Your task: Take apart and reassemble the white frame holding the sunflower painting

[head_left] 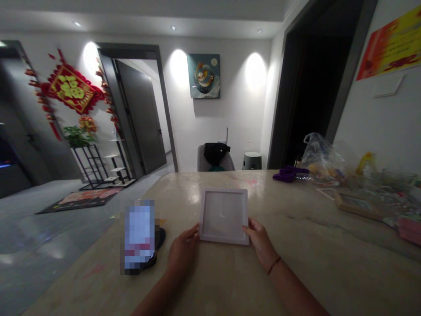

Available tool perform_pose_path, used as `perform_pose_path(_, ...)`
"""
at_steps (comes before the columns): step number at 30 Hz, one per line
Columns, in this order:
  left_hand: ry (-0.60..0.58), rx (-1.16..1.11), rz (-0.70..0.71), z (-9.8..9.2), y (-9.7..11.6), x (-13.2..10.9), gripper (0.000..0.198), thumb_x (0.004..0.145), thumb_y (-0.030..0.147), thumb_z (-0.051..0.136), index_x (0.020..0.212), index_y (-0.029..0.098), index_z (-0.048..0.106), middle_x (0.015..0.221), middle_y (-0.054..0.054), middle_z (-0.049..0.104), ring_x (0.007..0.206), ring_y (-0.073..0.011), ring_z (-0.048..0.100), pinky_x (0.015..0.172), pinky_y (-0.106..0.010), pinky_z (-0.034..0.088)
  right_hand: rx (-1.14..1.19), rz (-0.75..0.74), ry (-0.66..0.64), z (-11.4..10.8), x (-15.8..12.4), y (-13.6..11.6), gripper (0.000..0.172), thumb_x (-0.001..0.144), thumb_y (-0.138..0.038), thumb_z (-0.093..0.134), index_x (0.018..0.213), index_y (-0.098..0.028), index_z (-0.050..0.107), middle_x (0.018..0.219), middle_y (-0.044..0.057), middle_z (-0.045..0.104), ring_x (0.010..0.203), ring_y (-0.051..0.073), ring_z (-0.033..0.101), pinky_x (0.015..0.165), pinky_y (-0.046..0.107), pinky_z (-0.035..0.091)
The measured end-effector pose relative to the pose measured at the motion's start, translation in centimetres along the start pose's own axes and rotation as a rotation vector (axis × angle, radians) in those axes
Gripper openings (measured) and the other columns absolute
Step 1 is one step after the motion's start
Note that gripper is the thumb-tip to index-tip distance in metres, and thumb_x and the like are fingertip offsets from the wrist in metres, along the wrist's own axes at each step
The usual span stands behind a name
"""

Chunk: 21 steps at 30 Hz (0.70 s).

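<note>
Frame (224, 215), pale and rectangular, perhaps glazed

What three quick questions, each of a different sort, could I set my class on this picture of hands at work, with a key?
1. Multiple choice: what do the left hand and right hand hold by its sides?
a) a drinking cup
b) a pale frame
c) a potted plant

2. True or false: the device with the blurred screen stands to the right of the pale frame.

3. Short answer: what colour is the crumpled cloth lying near the clear plastic bag on the table?

Key: 1. b. 2. False; it stands to the left. 3. Purple.
</note>
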<state>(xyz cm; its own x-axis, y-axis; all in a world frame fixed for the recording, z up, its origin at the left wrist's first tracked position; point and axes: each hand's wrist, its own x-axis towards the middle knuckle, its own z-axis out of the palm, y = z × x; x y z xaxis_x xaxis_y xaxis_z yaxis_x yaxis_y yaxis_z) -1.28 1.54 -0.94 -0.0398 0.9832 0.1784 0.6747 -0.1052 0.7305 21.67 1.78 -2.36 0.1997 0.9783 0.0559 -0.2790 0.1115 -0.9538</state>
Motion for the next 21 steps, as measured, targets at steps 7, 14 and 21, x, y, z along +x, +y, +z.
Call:
perform_pose_path(7,0.240,0.348,0.378,0.5,0.3,-0.5,0.045,0.076,0.020,0.050,0.121,0.025,0.048,0.124,-0.006,0.053,0.110,-0.0214,0.051,0.091,-0.038,0.042,0.257,0.184,-0.171,1.4,-1.5,-0.5,0.037,0.048,-0.020,0.071,0.083,-0.019,0.058,0.076,0.001,0.067,0.071,0.020,0.062,0.066,0.033,0.048)
perform_pose_path(14,-0.050,0.581,0.639,1.9,0.8,-1.0,0.024,0.078,0.017,0.050,0.096,0.025,0.063,0.126,-0.007,0.052,0.092,-0.0205,0.062,0.079,-0.035,0.050,0.262,0.233,-0.197,2.4,-3.0,-1.5,0.044,0.047,-0.015,0.072,0.088,-0.021,0.056,0.085,0.000,0.067,0.077,0.020,0.061,0.065,0.030,0.047)
perform_pose_path(21,-0.194,0.612,0.651,1.4,1.0,-1.0,0.041,0.077,0.005,0.041,0.113,0.023,0.051,0.131,-0.008,0.046,0.108,-0.0196,0.054,0.085,-0.034,0.047,0.314,0.233,-0.298,2.4,-3.2,-1.9,0.036,0.054,-0.024,0.071,0.088,-0.018,0.061,0.085,0.002,0.068,0.078,0.021,0.061,0.073,0.034,0.046)
